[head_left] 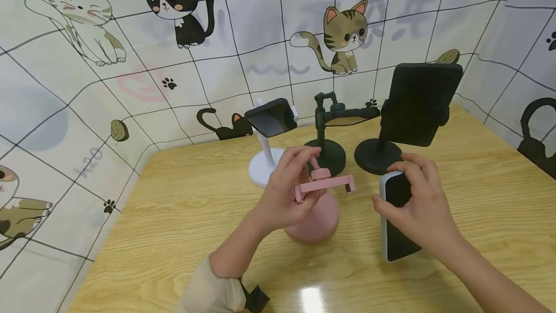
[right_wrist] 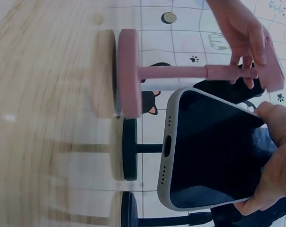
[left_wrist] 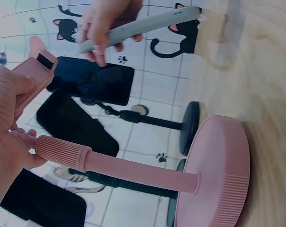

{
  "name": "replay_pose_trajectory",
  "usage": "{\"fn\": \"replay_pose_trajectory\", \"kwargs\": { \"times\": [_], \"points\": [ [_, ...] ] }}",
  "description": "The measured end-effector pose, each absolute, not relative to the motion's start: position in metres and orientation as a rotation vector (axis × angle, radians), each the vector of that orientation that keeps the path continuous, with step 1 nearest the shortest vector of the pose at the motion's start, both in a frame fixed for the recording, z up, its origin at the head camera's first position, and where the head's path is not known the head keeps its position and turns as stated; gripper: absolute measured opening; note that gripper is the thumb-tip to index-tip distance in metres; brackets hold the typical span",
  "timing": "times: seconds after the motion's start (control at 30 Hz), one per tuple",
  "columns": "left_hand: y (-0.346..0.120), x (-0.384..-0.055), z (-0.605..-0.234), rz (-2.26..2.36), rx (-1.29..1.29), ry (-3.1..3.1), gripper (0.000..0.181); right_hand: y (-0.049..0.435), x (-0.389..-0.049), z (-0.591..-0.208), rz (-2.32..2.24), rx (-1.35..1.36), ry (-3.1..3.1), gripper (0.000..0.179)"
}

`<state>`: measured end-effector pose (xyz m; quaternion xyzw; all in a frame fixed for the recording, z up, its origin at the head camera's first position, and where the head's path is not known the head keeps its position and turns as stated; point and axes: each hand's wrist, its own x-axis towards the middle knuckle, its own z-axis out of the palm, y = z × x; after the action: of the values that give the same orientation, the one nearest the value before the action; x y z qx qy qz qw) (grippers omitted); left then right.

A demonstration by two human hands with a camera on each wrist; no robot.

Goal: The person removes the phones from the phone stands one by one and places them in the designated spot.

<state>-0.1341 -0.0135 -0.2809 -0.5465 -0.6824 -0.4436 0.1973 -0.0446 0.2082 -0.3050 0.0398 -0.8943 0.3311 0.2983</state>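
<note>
My left hand [head_left: 282, 194] grips the pink clamp [head_left: 326, 185] at the top of a pink phone stand [head_left: 316, 223]. In the left wrist view the thumb lies along the clamp, and the pole [left_wrist: 133, 170] runs down to a thick round base [left_wrist: 209, 175] on the table. To the right, my right hand [head_left: 427, 206] holds a phone [head_left: 397, 240] by its long edges, thumb on one side and fingers on the other. The phone has a dark screen and a pale rim; in the right wrist view its charging-port end [right_wrist: 167, 146] points toward the table, above the surface.
Behind the pink stand is a white stand [head_left: 260, 170] bearing a phone [head_left: 273, 117]. Beside it are a dark green stand [head_left: 332, 156] with a flat dark device and a black stand [head_left: 378, 156] with a tablet [head_left: 421, 103]. A cat-patterned cloth [head_left: 243, 23] hangs behind the wooden table [head_left: 182, 235].
</note>
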Motion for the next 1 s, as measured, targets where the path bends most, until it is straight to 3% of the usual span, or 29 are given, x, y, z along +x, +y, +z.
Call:
{"fn": "replay_pose_trajectory", "kwargs": {
  "times": [0.3,0.5,1.0],
  "points": [
    [-0.041,-0.130,-0.271,-1.233,-1.509,-1.891,0.057,0.210,-0.056,-0.315,0.884,0.049,-2.553,0.048],
    [-0.064,-0.132,-0.269,-1.200,-1.466,-1.886,0.045,0.204,-0.068,-0.321,0.873,0.038,-2.685,0.051],
    [-0.126,-0.154,-0.259,-1.318,-1.126,-1.942,0.055,0.177,-0.093,-0.339,0.857,0.042,-2.860,0.056]
  ]
}}
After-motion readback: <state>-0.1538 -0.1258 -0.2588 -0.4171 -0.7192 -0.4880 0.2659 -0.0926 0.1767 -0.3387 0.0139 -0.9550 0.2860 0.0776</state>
